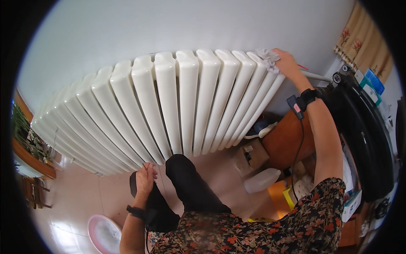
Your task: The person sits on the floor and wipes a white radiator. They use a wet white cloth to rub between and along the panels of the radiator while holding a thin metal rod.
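Observation:
My right hand (285, 63) grips a crumpled light-grey cloth (269, 59). It presses the cloth against the upper right end of a white column radiator (187, 95) mounted along the wall. Near my bent knee and the radiator's lower edge is my left hand (145, 179), its fingers curled. A thin dark line shows at its fingertips, and whether that hand holds anything is unclear. Each wrist wears a black strap, and a cable runs from the device (295, 106) on the right one.
On the tiled floor stand a pink-rimmed basin (92, 233), a cardboard box (252, 155) and a whitish plastic bottle (262, 180). Shoes (265, 127) lie behind the box. A large black case (361, 136) occupies the right side, and a pipe (317, 76) leaves the radiator there.

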Demonstrator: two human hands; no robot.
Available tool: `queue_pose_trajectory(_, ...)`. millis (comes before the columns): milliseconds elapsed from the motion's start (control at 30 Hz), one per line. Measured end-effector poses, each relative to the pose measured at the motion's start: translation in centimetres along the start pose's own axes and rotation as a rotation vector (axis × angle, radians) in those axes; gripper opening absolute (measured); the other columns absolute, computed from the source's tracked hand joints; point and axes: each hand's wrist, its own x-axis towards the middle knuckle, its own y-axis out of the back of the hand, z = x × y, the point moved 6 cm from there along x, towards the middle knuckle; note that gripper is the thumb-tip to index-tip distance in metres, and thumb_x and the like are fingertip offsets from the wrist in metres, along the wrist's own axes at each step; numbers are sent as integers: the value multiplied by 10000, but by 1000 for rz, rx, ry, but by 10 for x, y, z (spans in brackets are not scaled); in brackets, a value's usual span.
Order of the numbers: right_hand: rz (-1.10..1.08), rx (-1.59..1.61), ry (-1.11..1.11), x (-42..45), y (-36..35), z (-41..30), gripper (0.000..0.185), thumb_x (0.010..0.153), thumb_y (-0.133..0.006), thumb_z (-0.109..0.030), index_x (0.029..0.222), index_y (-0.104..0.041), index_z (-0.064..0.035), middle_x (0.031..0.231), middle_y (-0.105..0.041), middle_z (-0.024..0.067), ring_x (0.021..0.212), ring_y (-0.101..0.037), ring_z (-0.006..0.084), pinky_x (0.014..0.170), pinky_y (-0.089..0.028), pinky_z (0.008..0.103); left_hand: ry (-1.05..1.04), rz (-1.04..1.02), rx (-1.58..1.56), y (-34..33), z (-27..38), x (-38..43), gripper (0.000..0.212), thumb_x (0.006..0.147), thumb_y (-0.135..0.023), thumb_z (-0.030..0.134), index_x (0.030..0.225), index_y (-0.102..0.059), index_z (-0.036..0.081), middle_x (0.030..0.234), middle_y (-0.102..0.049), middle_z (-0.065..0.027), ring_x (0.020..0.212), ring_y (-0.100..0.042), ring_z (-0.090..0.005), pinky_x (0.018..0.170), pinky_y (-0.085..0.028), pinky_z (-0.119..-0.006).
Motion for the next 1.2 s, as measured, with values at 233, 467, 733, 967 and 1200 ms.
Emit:
queue_pose_trajectory(233, 179, -325, 22, 16, 1, 72, 262, 860, -536, -187, 1035, -652, -30, 966, -666, 259, 944, -618, 472, 817, -490, 514, 9, 29, -22, -3, -9, 5, 336, 1042, -470, 277, 1002, -630, -15, 662, -648, -96, 552, -641, -164, 538, -511, -290)
queue_pose_trajectory(467, 515, 84, 112, -65, -22, -29, 443, 808, -544, 11, 1241, -616, -51, 1106, -653, 225, 1083, -600, 416, 916, -488, 430, 27, 50, -7, 5, -8, 0, 347, 1047, -475, 287, 1003, -628, -22, 663, -637, -85, 545, -625, -155, 521, -498, -284)
queue_pose_trajectory(733, 266, 681, -81, -186, -152, -59, 452, 879, -593, 25, 1328, -553, -5, 1228, -620, 153, 1132, -599, 335, 988, -470, 364, 21, 83, -81, 8, 10, -4, 371, 1055, -453, 286, 1034, -646, -30, 722, -664, -94, 608, -632, -152, 562, -504, -280)
queue_pose_trajectory(967, -313, 2149, -696, -288, -240, -144, 528, 1016, -543, -303, 1447, -431, -19, 1403, -547, 129, 1281, -531, 288, 1106, -404, 450, 18, 116, -74, 25, 45, -36, 423, 1062, -428, 332, 1079, -659, -22, 834, -685, -74, 790, -629, -161, 775, -487, -291)
queue_pose_trajectory(1200, -710, 2410, -793, -308, -254, -239, 657, 1007, -507, -468, 1489, -376, -41, 1475, -481, 134, 1340, -478, 318, 1146, -352, 490, 235, -24, -550, 15, 100, -58, 339, 1063, -457, 286, 1089, -625, -7, 739, -538, 2, 440, -424, -38, 414, -312, -188)
